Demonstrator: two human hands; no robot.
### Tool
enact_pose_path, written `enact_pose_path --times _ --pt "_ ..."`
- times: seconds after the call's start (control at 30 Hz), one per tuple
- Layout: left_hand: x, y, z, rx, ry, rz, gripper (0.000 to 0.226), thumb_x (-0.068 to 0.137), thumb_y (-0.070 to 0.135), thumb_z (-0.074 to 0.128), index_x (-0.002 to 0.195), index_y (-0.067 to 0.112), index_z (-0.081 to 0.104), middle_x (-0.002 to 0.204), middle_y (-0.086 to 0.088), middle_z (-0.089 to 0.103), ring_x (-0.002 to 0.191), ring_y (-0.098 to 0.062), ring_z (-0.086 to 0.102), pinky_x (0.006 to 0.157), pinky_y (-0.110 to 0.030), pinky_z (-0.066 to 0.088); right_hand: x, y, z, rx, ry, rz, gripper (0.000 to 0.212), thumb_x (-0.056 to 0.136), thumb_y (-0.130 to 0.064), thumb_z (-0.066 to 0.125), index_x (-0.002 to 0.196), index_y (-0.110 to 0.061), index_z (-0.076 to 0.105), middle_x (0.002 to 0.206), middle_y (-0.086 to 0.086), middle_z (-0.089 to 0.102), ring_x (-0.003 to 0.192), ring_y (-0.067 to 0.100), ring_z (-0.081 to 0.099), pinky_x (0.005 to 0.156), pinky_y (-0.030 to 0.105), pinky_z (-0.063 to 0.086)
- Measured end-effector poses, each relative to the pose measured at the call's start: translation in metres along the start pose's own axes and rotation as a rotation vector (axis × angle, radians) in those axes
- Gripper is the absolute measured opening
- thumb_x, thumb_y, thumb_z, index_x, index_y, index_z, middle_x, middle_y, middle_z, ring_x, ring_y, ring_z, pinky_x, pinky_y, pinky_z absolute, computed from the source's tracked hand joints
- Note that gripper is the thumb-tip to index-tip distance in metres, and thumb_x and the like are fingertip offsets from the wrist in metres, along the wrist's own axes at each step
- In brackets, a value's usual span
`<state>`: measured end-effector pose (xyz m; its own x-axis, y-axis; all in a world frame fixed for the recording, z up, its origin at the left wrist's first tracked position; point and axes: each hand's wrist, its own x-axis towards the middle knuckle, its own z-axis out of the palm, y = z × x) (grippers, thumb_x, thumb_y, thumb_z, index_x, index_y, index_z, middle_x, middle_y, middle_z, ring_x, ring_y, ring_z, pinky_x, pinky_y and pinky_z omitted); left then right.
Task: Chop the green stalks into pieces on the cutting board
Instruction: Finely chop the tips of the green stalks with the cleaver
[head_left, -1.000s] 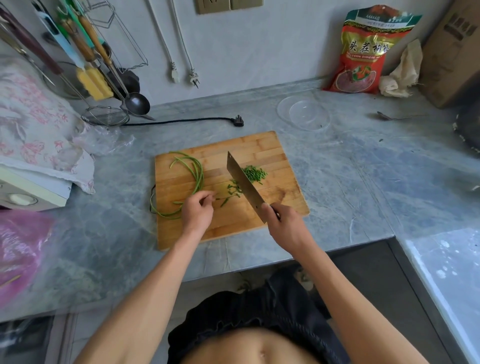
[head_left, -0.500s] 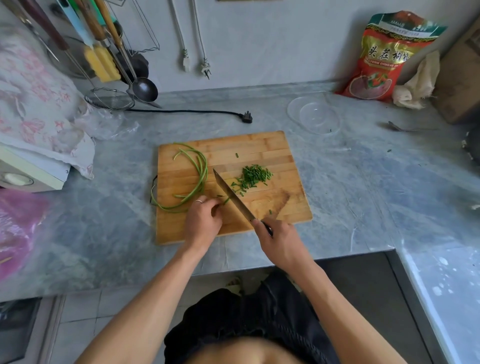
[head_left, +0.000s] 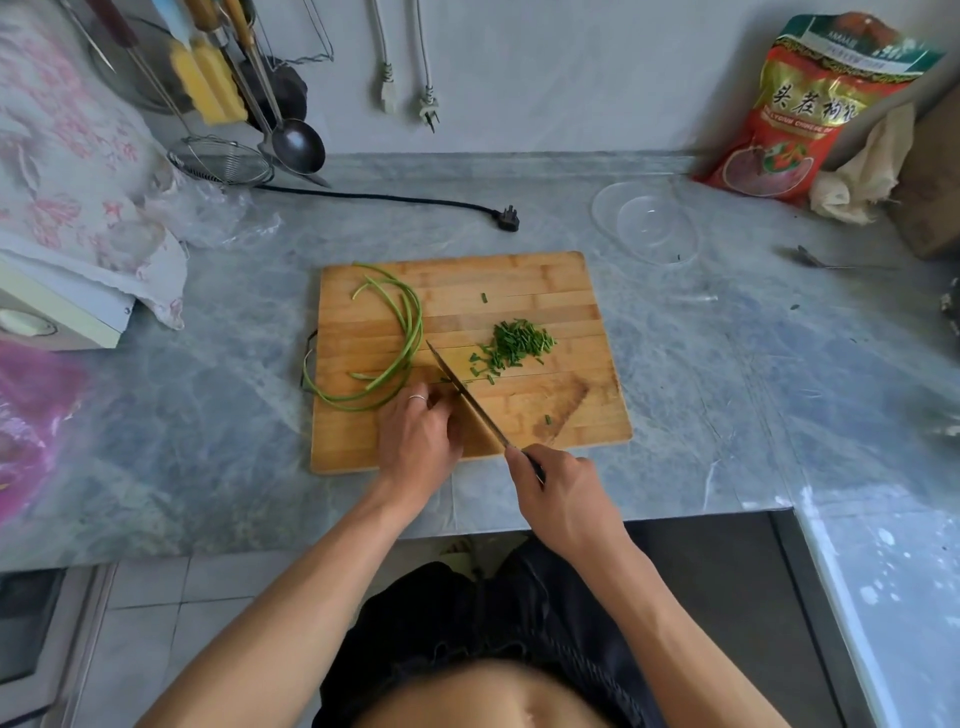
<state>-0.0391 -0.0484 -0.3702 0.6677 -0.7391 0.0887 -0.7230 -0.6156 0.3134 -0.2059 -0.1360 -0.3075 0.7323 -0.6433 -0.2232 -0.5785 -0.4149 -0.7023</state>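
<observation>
Hands meet mid-board: left hand (head_left: 418, 441) pins green stalks (head_left: 400, 343), right hand (head_left: 563, 496) grips knife (head_left: 465, 397).

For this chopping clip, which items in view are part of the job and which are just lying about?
In use: cutting board, green stalks, chopped pile, knife, left hand, right hand.

Lying about: clear bowl, red bag, black plug, ladle, wire strainer.

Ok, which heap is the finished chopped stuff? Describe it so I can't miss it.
Find the wooden cutting board on the grey counter. Right of the knife blade lies the chopped pile: short dark green bits, unlike the long curved uncut stalks on the board's left.
</observation>
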Motion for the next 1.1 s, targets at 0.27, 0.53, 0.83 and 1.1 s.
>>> enact_pose_path --times 0.27,0.53,0.83,1.1 --pt "0.003 -0.002 -0.003 0.017 0.018 0.059 0.016 0.076 0.017 0.072 0.091 0.012 0.074 0.088 -0.012 0.059 0.077 -0.034 0.06 0.065 -0.039 0.048 -0.001 0.0 0.003 -0.025 0.04 0.003 0.046 0.099 -0.041 0.044 0.06 -0.016 0.039 0.048 0.002 0.033 0.044 0.021 0.024 0.044 0.036 0.022" --pt "0.004 -0.004 -0.004 0.007 -0.019 0.063 0.025 0.084 0.028 0.054 0.09 0.013 0.074 0.089 -0.014 0.06 0.078 -0.036 0.06 0.064 -0.039 0.048 0.004 -0.02 0.023 -0.203 0.047 -0.027 0.033 0.102 -0.043 0.031 0.082 -0.018 0.039 0.056 0.006 0.042 0.046 0.031 0.041 0.043 0.033 0.034" --pt "0.003 -0.001 -0.005 -0.017 -0.007 0.04 0.019 0.082 0.028 0.063 0.091 0.016 0.075 0.089 -0.012 0.06 0.08 -0.035 0.059 0.065 -0.037 0.045 0.012 -0.029 0.027 -0.194 0.025 -0.001 0.034 0.103 -0.044 0.026 0.088 -0.017 0.04 0.062 0.009 0.05 0.051 0.034 0.047 0.048 0.04 0.045" --pt "0.0 -0.007 -0.003 -0.167 0.037 0.018 0.015 0.083 0.016 0.066 0.094 0.016 0.076 0.094 -0.008 0.063 0.083 -0.033 0.061 0.069 -0.039 0.047 -0.003 -0.023 0.02 -0.12 0.021 0.044 0.033 0.102 -0.041 0.031 0.083 -0.016 0.041 0.059 0.006 0.045 0.049 0.03 0.044 0.045 0.034 0.034"
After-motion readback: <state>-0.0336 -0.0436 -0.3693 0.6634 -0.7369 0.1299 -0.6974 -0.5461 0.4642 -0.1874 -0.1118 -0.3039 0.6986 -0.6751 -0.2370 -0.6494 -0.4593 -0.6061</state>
